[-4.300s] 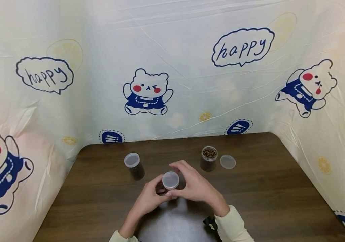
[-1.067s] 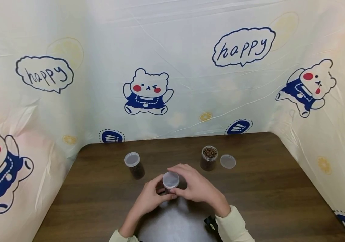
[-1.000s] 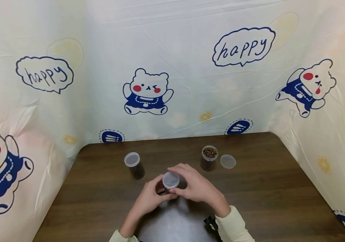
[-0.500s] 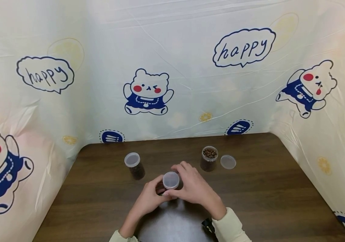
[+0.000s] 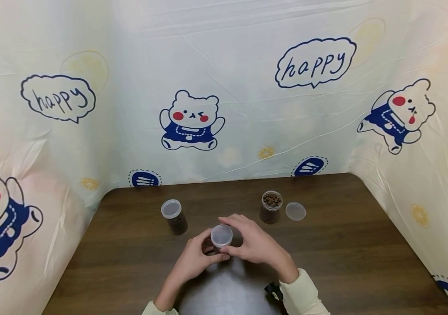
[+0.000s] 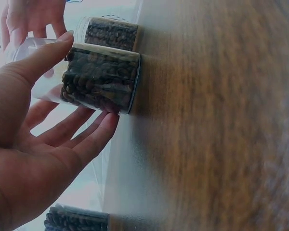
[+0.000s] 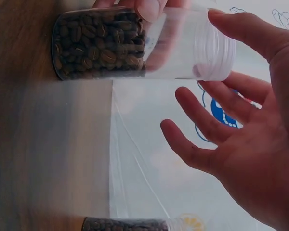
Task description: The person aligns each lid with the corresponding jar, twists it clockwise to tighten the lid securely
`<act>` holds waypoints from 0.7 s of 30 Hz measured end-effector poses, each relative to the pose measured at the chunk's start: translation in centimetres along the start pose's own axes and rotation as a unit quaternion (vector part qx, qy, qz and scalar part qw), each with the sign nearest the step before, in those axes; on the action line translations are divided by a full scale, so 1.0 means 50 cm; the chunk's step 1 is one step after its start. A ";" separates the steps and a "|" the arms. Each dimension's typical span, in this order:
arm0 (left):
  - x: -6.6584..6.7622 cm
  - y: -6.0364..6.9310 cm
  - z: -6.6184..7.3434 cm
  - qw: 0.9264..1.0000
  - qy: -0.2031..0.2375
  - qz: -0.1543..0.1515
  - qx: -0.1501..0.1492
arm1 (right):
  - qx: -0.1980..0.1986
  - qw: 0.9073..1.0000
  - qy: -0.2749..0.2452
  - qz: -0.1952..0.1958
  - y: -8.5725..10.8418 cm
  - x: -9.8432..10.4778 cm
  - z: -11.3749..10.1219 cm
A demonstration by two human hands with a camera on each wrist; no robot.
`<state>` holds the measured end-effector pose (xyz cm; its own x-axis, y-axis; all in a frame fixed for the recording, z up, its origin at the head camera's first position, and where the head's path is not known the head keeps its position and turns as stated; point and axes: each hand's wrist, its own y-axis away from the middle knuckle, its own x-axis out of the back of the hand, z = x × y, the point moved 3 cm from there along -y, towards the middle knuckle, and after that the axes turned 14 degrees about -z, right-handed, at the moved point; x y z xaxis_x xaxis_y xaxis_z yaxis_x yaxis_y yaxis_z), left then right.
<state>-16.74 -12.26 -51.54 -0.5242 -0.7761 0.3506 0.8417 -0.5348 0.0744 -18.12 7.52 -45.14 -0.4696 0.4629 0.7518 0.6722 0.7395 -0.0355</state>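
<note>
Head view, lower centre | your left grip (image 5: 194,258) wraps a bean jar (image 7: 111,45) | your right grip (image 5: 257,243) pinches its translucent lid (image 5: 221,235)

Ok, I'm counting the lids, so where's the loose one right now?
In the head view, the loose lid lies flat on the table, right of centre, just right of the open jar of beans.

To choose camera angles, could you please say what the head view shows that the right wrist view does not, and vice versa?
Only the head view shows the loose round translucent lid and the lidded clear cylindrical jar at left.

Only the right wrist view clearly shows dark brown beans inside the held clear cylindrical jar.

Both show that jar, the left hand, the right hand and the brown wooden table.
</note>
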 end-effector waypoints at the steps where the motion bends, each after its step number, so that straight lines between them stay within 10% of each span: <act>1: 0.000 0.000 0.000 1.000 -0.002 0.001 0.001 | -0.004 1.000 -0.002 0.007 -0.001 -0.001 0.000; 10: 0.001 0.001 -0.001 1.000 -0.019 0.002 0.000 | -0.048 0.997 0.023 0.056 -0.007 -0.018 -0.005; 21: -0.002 0.000 -0.001 1.000 -0.007 0.006 0.000 | -0.013 1.000 -0.002 0.024 0.010 0.009 -0.012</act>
<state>-16.69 -12.18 -51.63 -0.5129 -0.7771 0.3647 0.8473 -0.5264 0.0700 -17.66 7.83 -44.42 -0.4385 0.5006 0.7464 0.7095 0.7026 -0.0544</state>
